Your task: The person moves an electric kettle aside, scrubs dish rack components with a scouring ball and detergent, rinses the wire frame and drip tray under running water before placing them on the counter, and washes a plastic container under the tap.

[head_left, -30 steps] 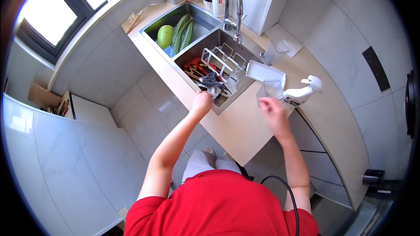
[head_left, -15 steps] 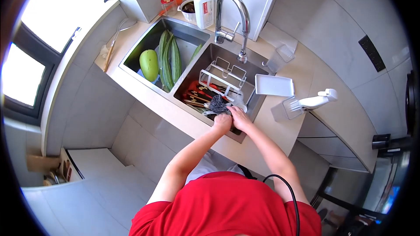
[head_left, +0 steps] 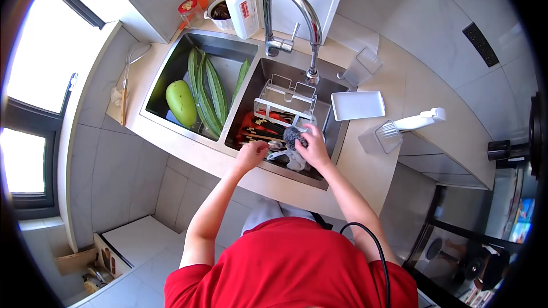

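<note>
My right hand (head_left: 314,147) is closed on a grey mesh scrubber (head_left: 294,136) over the right sink basin, with whitish foam or cloth below it. My left hand (head_left: 252,154) is at the front rim of that basin, its fingers pressed together near some utensils; what they hold is too small to make out. In the basin lie chopsticks and red-and-black utensils (head_left: 264,128), with a white wire rack (head_left: 285,102) behind them. The chrome faucet (head_left: 313,34) hangs over the basin's back.
The left basin holds a green gourd (head_left: 181,104) and long ridged gourds (head_left: 212,94). A white pump bottle (head_left: 243,11) stands behind. On the right counter are a white tray (head_left: 358,105), clear containers (head_left: 363,67) and a white spray bottle (head_left: 419,120). A whisk (head_left: 125,82) lies far left.
My right hand came from the right counter to the sink and took the scrubber. My left hand has moved left, apart from the right. The view has shifted.
</note>
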A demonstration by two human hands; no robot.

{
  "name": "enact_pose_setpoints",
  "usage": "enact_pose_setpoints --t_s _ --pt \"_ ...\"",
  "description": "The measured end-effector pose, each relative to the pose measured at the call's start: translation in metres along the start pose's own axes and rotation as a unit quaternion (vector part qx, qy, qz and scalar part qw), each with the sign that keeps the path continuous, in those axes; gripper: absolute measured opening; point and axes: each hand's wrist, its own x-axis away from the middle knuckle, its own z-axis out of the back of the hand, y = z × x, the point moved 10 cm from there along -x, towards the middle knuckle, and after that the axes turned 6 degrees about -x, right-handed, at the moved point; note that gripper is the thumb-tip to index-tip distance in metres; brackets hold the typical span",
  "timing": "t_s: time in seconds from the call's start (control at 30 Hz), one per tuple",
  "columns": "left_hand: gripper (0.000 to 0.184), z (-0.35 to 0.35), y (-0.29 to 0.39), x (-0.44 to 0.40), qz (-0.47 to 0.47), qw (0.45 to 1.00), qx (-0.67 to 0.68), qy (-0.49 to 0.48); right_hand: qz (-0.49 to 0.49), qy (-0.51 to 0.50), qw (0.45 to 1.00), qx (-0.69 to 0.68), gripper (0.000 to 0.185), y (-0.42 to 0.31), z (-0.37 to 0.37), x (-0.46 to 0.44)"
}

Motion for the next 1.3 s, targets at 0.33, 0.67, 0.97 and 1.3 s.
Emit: enact_pose_setpoints --t_s 0.33,0.67,0.97,1.3 --pt "0.043 -0.048 0.051 -0.026 0.075 0.880 0.467 -0.033 -0.160 -0.081 0.927 -0.330 0.041 0.018 -0.025 0.005" --pt "0.038 0.077 0.180 -0.008 -0.101 0.915 0.389 0.030 0.044 0.033 0.968 -0.245 0.035 -0.121 0.085 -0.060" --pt "0.045 0.087 0.093 -0.065 -0.230 0.972 -0.013 -0.041 -0.144 -0.042 0.973 -0.174 0.037 0.021 -0.030 -0.052" --pt "0.045 0.215 -0.086 -0.167 0.114 0.822 0.552 -0.077 -0.351 0.018 0.839 -0.415 0.031 -0.035 -0.125 -0.116"
